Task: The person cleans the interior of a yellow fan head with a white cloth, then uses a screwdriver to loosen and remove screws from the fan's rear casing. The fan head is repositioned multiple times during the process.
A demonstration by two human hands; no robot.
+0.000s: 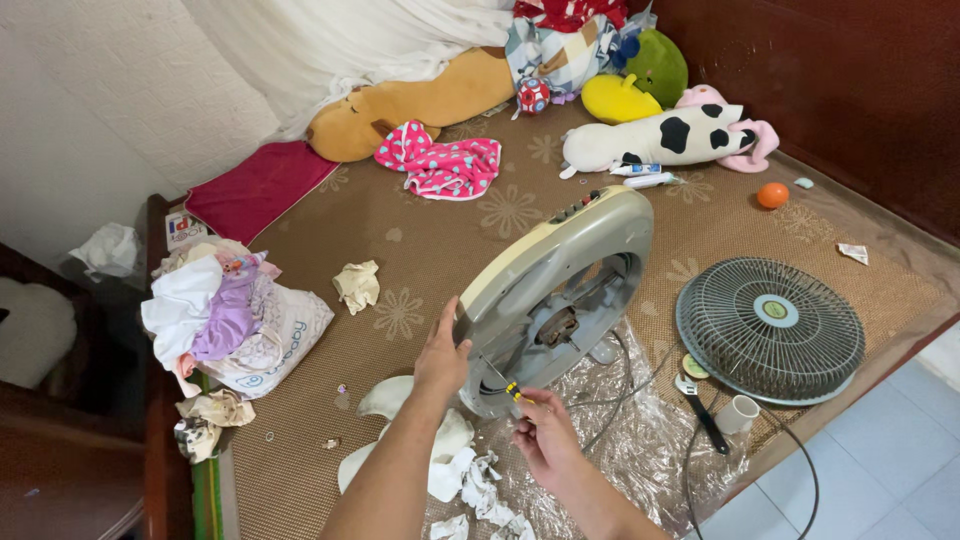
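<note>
Single head-worn view, angled steeply down and forward over a mat-covered bed [420, 250], hands near, far wall ahead

Your left hand [442, 355] and right hand [540, 432] work tight against the tilted fan housing [553, 292], which blocks the way ahead. To your right, the round grille [770, 328], a black-handled tool [702, 412] and a white cup [738, 413] crowd the mat. Crumpled paper scraps [470, 480] lie under your wrists. You have open mat [330, 350] left of the housing.
</note>
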